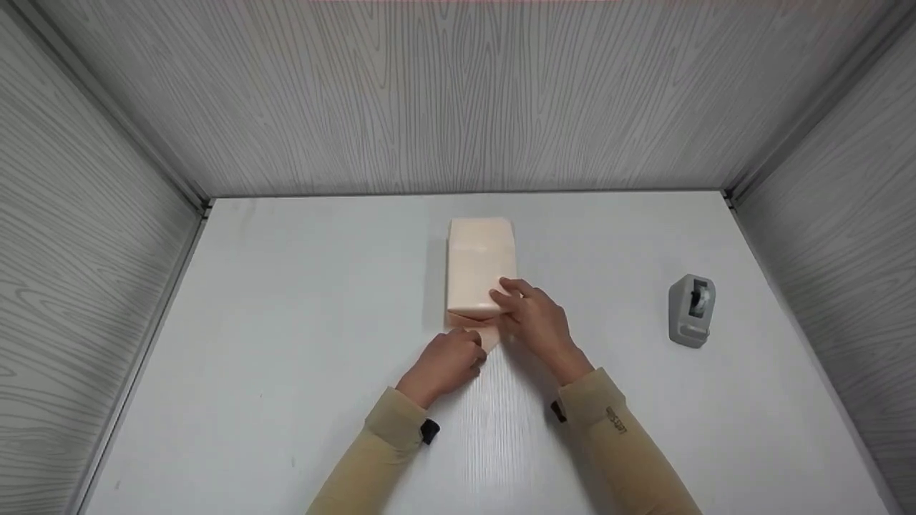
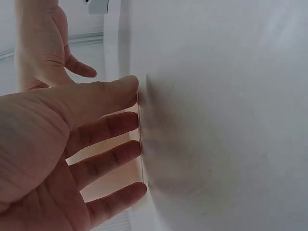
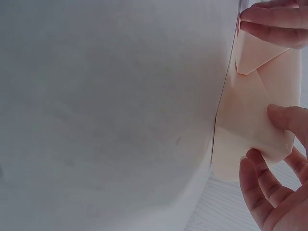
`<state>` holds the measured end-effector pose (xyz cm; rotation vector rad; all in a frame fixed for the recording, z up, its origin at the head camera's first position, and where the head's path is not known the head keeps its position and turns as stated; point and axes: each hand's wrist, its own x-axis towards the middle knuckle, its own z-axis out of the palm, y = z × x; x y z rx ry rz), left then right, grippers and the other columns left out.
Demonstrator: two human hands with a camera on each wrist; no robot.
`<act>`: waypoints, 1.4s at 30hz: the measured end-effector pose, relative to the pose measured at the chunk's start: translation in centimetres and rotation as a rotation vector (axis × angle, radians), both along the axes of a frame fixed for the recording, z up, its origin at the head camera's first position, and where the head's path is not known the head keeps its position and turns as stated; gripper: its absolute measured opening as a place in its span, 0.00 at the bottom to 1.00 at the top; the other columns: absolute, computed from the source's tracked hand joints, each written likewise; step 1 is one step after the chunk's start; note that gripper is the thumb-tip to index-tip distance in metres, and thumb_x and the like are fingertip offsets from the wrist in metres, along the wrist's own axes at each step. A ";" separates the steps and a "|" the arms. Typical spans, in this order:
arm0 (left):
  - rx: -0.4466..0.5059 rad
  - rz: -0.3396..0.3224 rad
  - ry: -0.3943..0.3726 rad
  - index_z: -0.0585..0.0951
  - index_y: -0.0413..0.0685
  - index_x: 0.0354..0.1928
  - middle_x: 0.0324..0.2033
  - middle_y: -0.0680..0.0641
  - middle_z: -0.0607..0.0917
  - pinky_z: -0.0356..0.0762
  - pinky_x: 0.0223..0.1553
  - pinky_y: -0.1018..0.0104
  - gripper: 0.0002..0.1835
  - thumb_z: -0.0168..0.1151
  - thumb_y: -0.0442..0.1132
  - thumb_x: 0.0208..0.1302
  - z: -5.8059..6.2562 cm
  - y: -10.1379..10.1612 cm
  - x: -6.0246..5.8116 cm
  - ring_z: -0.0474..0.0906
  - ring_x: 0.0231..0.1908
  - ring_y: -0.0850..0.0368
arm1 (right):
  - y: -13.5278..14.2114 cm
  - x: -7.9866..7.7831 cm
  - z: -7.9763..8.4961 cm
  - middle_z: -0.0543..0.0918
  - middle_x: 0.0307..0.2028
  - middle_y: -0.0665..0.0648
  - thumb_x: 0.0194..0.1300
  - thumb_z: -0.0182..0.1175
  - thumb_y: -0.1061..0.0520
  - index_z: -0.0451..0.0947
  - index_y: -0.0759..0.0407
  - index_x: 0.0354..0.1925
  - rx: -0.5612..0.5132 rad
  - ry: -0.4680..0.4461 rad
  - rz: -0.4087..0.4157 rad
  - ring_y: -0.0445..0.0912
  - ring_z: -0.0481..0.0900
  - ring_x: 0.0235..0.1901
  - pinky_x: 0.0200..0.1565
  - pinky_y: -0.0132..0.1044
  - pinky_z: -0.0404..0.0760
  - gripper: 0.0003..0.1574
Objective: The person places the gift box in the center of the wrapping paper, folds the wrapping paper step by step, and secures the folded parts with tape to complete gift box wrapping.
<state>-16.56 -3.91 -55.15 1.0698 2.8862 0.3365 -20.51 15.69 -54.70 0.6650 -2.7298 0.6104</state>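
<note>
A box-like package (image 1: 481, 257) wrapped in pale peach paper lies on the white tabletop in the head view. A folded paper flap (image 3: 260, 53) sticks out from its near end. My left hand (image 1: 445, 361) is at that flap; in the left wrist view its fingers (image 2: 108, 159) are fairly straight, tips along the paper's edge. With my right hand (image 1: 538, 318) I hold the package's near right corner, fingers on the top and thumb at the end. The right wrist view shows that thumb (image 3: 286, 117) on the paper's end fold. The package's underside is hidden.
A grey tape dispenser (image 1: 692, 311) stands on the right part of the table (image 1: 286, 300). Grey wood-patterned panels (image 1: 458, 100) rise at the back and on both sides.
</note>
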 end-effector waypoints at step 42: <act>0.010 0.071 0.086 0.85 0.53 0.27 0.35 0.55 0.84 0.76 0.45 0.59 0.06 0.75 0.42 0.54 -0.7 1.5 -2.0 0.78 0.43 0.54 | -0.5 0.0 0.6 0.76 0.62 0.48 0.66 0.65 0.50 0.77 0.47 0.63 -0.202 -0.241 -0.116 0.50 0.73 0.61 0.55 0.48 0.75 0.27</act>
